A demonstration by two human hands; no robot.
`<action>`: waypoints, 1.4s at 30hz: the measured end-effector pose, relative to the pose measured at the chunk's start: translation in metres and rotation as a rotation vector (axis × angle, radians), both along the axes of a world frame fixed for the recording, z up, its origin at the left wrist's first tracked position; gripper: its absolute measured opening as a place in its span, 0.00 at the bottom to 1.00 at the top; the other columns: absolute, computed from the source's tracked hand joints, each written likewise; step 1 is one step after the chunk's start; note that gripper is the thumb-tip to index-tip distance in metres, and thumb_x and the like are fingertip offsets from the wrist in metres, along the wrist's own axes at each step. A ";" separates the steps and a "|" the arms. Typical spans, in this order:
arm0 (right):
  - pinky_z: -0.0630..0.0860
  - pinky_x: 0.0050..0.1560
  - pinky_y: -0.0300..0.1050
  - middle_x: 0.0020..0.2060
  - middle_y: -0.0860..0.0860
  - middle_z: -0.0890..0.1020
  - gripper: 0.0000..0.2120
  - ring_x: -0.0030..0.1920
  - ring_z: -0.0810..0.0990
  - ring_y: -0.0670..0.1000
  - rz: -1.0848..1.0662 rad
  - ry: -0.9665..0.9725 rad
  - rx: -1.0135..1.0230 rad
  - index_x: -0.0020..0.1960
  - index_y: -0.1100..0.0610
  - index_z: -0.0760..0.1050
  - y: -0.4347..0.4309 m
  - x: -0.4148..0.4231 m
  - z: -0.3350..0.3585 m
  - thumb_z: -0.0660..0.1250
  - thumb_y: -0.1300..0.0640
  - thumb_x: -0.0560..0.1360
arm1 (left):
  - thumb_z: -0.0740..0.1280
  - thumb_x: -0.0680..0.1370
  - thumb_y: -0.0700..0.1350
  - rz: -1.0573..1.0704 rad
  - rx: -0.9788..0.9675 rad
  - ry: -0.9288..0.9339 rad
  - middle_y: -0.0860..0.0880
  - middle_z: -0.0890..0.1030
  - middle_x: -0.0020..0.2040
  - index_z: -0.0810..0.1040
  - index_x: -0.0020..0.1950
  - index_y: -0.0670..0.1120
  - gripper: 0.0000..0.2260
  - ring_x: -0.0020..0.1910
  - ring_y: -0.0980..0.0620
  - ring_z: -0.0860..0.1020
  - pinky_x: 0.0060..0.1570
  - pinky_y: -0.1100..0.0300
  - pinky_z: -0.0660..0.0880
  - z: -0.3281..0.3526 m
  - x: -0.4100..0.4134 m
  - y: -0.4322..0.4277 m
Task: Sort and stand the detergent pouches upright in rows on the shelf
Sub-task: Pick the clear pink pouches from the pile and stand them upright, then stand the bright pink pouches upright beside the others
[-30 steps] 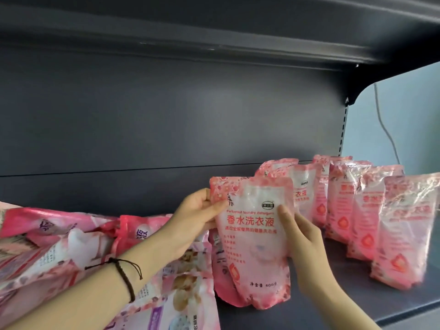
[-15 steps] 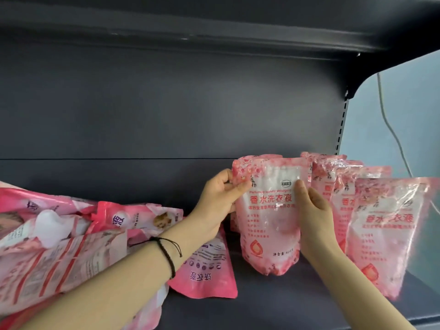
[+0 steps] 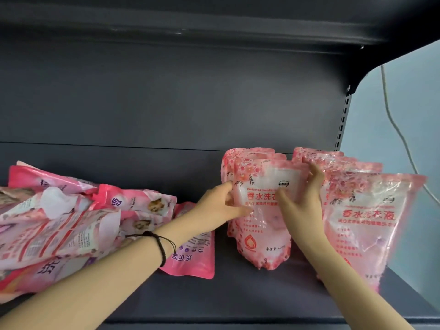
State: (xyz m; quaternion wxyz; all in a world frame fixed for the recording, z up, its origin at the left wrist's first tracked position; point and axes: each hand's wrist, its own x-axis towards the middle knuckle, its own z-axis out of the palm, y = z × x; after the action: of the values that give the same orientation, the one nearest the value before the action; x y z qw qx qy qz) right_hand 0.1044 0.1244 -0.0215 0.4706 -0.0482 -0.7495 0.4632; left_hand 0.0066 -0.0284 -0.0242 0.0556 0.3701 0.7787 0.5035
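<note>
A pale pink clear detergent pouch [image 3: 264, 234] stands upright on the dark shelf [image 3: 250, 296], at the front of a short row of like pouches. My left hand [image 3: 219, 208] grips its left edge with the thumb across the front. My right hand [image 3: 302, 201] holds its upper right side, fingers wrapped over the top corner. To the right stands a second row of the same pouches [image 3: 366, 225], upright, the front one nearest me.
A heap of darker pink pouches [image 3: 62, 225] lies flat and jumbled at the left; one more pouch [image 3: 192, 258] lies flat under my left forearm. The shelf back panel [image 3: 166, 103] is close behind. A grey cable [image 3: 400, 129] hangs on the wall at right.
Both hands carried the pouch to the right and back, and it now stands on the shelf in front of the left row. The view has shifted closer.
</note>
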 end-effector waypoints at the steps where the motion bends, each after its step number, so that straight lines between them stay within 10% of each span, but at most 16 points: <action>1: 0.68 0.49 0.22 0.67 0.48 0.67 0.32 0.50 0.72 0.29 -0.019 0.033 0.071 0.72 0.55 0.57 0.001 0.000 0.002 0.65 0.69 0.72 | 0.76 0.71 0.48 0.044 -0.006 0.037 0.52 0.83 0.55 0.75 0.62 0.48 0.21 0.54 0.55 0.82 0.55 0.50 0.79 -0.003 0.002 0.002; 5: 0.65 0.65 0.38 0.63 0.53 0.69 0.23 0.64 0.67 0.50 -0.128 0.095 0.374 0.64 0.60 0.69 0.002 -0.003 0.015 0.67 0.67 0.70 | 0.73 0.73 0.47 0.159 -0.016 0.154 0.50 0.83 0.52 0.76 0.57 0.45 0.15 0.50 0.52 0.82 0.49 0.49 0.81 -0.005 0.010 0.009; 8: 0.67 0.64 0.57 0.54 0.54 0.77 0.10 0.57 0.75 0.57 -0.216 0.098 0.722 0.51 0.58 0.78 0.002 -0.004 0.031 0.63 0.62 0.70 | 0.72 0.74 0.50 0.148 -0.152 0.205 0.50 0.82 0.54 0.76 0.55 0.46 0.14 0.51 0.53 0.81 0.52 0.50 0.80 0.005 0.013 0.000; 11: 0.73 0.52 0.52 0.45 0.53 0.81 0.06 0.44 0.79 0.58 -0.204 0.040 0.973 0.44 0.58 0.80 -0.002 -0.004 0.049 0.64 0.62 0.71 | 0.68 0.75 0.58 0.157 -0.419 0.405 0.54 0.82 0.54 0.76 0.56 0.51 0.15 0.50 0.55 0.80 0.52 0.52 0.78 0.025 0.015 -0.028; 19: 0.79 0.46 0.54 0.44 0.51 0.82 0.08 0.48 0.81 0.57 0.036 -0.144 1.456 0.46 0.54 0.81 -0.037 -0.008 0.053 0.64 0.57 0.69 | 0.62 0.77 0.58 -0.010 -0.997 0.974 0.56 0.76 0.43 0.74 0.53 0.56 0.10 0.47 0.55 0.75 0.40 0.57 0.71 0.035 0.004 -0.112; 30: 0.76 0.51 0.49 0.52 0.47 0.78 0.13 0.56 0.76 0.51 0.248 -0.568 1.548 0.58 0.50 0.75 -0.095 -0.015 0.006 0.58 0.55 0.76 | 0.68 0.72 0.62 -0.335 -0.926 0.954 0.55 0.78 0.49 0.77 0.56 0.53 0.19 0.51 0.54 0.73 0.52 0.51 0.72 0.014 -0.013 -0.145; 42: 0.76 0.49 0.39 0.49 0.39 0.80 0.09 0.48 0.77 0.40 0.281 -0.669 1.042 0.53 0.45 0.77 -0.085 -0.001 0.001 0.60 0.49 0.77 | 0.63 0.70 0.46 -0.347 -0.923 1.100 0.49 0.78 0.37 0.73 0.34 0.47 0.06 0.35 0.51 0.72 0.32 0.59 0.63 0.003 -0.016 -0.123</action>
State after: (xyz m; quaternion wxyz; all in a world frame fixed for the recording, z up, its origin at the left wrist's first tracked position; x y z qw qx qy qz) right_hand 0.1031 0.0393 -0.0201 0.1075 0.1437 -0.9822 0.0548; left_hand -0.0097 -0.1513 -0.0209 -0.1138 0.6259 0.7570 -0.1494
